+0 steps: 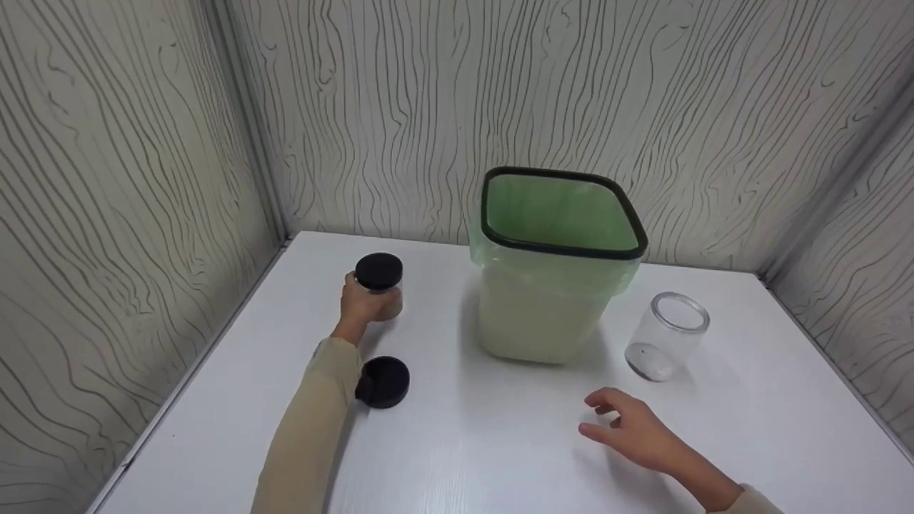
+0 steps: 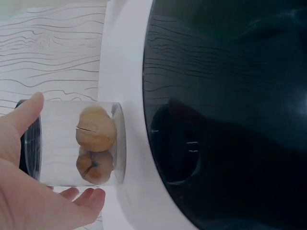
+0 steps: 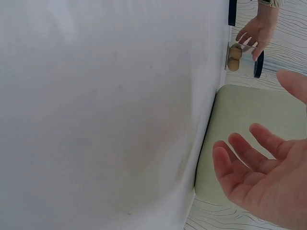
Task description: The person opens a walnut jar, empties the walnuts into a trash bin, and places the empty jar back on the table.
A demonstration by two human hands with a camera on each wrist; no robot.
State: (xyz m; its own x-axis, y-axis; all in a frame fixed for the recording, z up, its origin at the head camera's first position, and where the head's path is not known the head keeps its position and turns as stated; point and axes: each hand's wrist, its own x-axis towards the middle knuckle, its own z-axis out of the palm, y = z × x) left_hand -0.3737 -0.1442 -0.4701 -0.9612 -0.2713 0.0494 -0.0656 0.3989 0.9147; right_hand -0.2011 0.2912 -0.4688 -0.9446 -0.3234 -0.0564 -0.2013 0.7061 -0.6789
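My left hand (image 1: 363, 300) grips a clear jar (image 2: 60, 143) that stands upright at the back left, its thumb on one side and fingers round the other. A black lid (image 1: 379, 270) tops this jar. Two round brown walnuts (image 2: 96, 129) lie at its bottom. My right hand (image 1: 635, 432) hovers over the front right of the table with fingers loosely bent, thumb apart and nothing held. Beyond it stands a second clear jar (image 1: 668, 339), lidless and empty. A loose black lid (image 1: 388, 382) lies on the table beside my left sleeve.
A pale bin (image 1: 539, 321) with a green liner (image 1: 557, 207) and black rim stands between the two jars. The white table (image 1: 485, 442) meets wood-patterned panels (image 1: 400, 107) at the back and sides. A dark glossy surface (image 2: 230, 134) fills much of the left wrist view.
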